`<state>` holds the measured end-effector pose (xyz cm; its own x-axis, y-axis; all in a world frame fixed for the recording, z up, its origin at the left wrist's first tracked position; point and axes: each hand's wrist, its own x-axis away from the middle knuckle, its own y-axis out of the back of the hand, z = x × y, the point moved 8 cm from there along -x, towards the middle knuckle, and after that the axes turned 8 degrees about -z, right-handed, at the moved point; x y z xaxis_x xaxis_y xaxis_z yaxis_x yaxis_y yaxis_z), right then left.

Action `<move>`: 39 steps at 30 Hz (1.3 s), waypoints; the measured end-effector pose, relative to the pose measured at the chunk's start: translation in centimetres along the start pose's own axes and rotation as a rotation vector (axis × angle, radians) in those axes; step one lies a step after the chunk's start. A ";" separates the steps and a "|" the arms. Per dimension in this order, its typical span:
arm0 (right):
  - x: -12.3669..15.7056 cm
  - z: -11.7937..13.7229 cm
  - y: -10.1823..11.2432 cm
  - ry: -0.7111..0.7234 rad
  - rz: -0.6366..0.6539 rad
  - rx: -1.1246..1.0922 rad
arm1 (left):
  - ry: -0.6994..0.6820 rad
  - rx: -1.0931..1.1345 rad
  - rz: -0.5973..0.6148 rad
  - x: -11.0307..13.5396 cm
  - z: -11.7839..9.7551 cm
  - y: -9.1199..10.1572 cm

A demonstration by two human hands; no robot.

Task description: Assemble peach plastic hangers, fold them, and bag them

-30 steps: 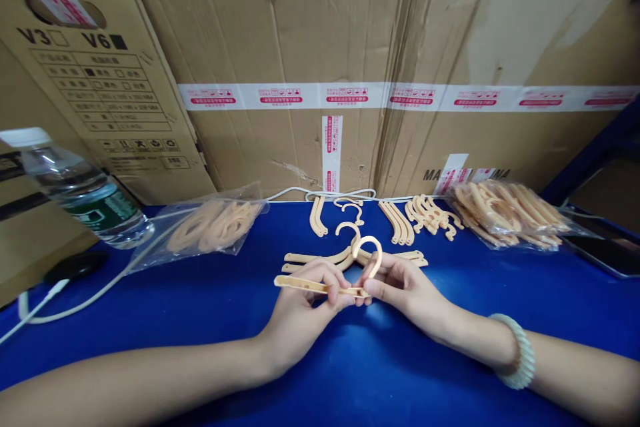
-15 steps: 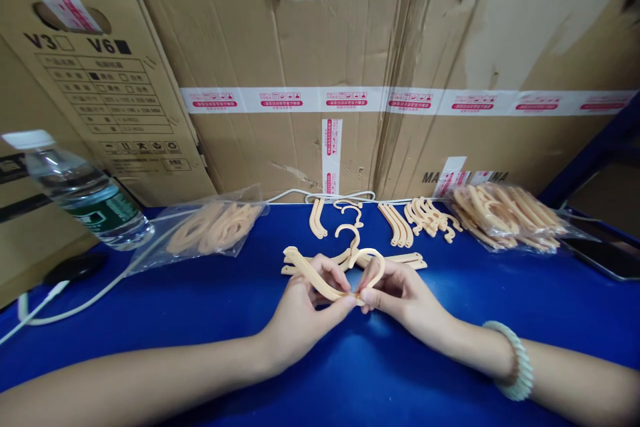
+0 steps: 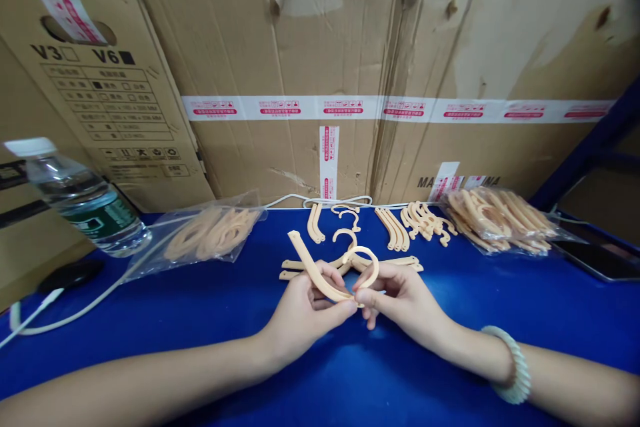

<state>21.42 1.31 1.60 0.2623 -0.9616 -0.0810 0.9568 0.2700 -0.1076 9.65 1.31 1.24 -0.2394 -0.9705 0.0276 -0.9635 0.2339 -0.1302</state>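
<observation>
My left hand (image 3: 313, 307) is closed around a beige plastic hanger arm (image 3: 314, 271), whose free end points up and left. In my right hand (image 3: 393, 297) I pinch a beige hanger hook (image 3: 371, 260), its curve standing upward. The lower ends of both pieces meet between my fingertips, which partly hide the joint. Just behind my hands lie assembled hangers (image 3: 400, 263) on the blue table, one hook (image 3: 345, 235) showing above. Farther back are loose hanger arms (image 3: 393, 228) and a small heap of loose hooks (image 3: 426, 221).
A clear bag of beige parts (image 3: 215, 233) lies at left, another bag (image 3: 500, 217) at right. A water bottle (image 3: 95, 207), a black puck with a white cable (image 3: 70, 273) and a phone (image 3: 600, 259) flank them. Cardboard boxes (image 3: 280, 153) wall off the back.
The hanger arm's free end has tipped upward and the hook has shifted slightly. My right hand's lower fingers have loosened away from the joint. The whole view has moved a little.
</observation>
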 end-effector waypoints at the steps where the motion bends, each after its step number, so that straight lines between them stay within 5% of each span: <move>1: -0.1 0.5 0.4 0.030 -0.020 0.029 | 0.004 -0.006 -0.007 0.0 -0.1 0.1; 7: -1.5 7.9 7.7 0.471 -0.430 0.476 | 0.094 -0.082 -0.115 -0.2 -0.1 1.1; 11: -3.5 8.8 8.7 0.657 -0.181 1.053 | 0.106 -0.040 -0.142 -0.2 -0.1 1.3; 14: -4.4 6.7 8.9 0.641 -0.031 1.198 | 0.121 -0.012 -0.155 -0.3 0.1 1.5; 21: -4.8 4.9 8.9 0.601 -0.049 1.037 | 0.111 0.035 -0.081 -0.6 0.2 1.1; 26: -4.4 6.5 10.5 0.595 -0.299 0.822 | 0.079 0.066 -0.044 -0.6 0.0 1.0; 30: -2.9 7.4 11.5 0.492 -0.529 0.331 | 0.071 0.059 -0.038 -0.5 0.0 1.0; 33: -1.7 7.2 10.1 0.390 -0.541 -0.005 | 0.069 0.054 -0.037 -0.5 -0.1 0.9; 39: -0.4 4.9 6.8 0.145 -0.467 -0.114 | 0.043 -0.014 -0.038 -0.5 -0.3 0.7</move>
<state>28.48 3.26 5.71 -0.2189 -0.9665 -0.1342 0.9460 -0.1765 -0.2720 9.05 2.03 1.42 -0.2076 -0.9753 0.0753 -0.9734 0.1983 -0.1148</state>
